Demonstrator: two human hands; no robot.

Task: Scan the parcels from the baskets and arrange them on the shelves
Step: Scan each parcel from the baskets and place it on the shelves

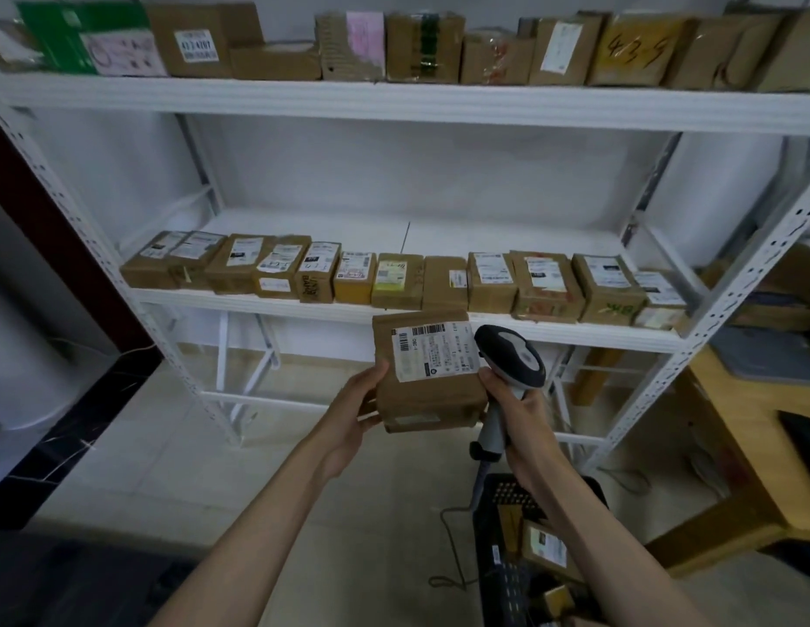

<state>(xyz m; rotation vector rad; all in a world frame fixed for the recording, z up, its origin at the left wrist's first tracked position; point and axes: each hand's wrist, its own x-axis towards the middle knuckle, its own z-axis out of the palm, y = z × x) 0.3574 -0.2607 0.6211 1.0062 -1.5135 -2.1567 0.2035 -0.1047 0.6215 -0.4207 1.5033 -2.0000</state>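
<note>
**Parcel held up to the scanner in front of the shelves**

At about 5 o'clock in the view a black slotted basket (493, 527) sits on the floor; inside it lie at least two more cardboard parcels, one with a white label facing up (545, 547), the rest partly hidden by the right forearm.

The white metal shelf unit (394, 101) fills the upper half. Its middle shelf (303, 305) carries a single row of brown labelled parcels (396, 280) running from 9 o'clock to 3 o'clock, standing side by side and mostly touching. The top shelf holds another packed row of boxes (423, 47), among them a green one (54, 38) at 11 o'clock.

Just below the middle shelf's front edge, near the centre, the brown parcel (428, 377) is held in the air. Its long axis runs roughly 12 to 6 o'clock, tilted slightly, and its white barcode label (434, 350) faces the camera, with the barcode strip along the top edge.

The left hand (353, 414) grips the parcel's left side, thumb on the front face and fingers curled behind. The right hand (516, 414) is closed around the handle of a grey and black barcode scanner (511, 355), whose head sits against the parcel's right edge, beside the label. A cable (452, 549) trails down to the floor at 6 o'clock
</note>
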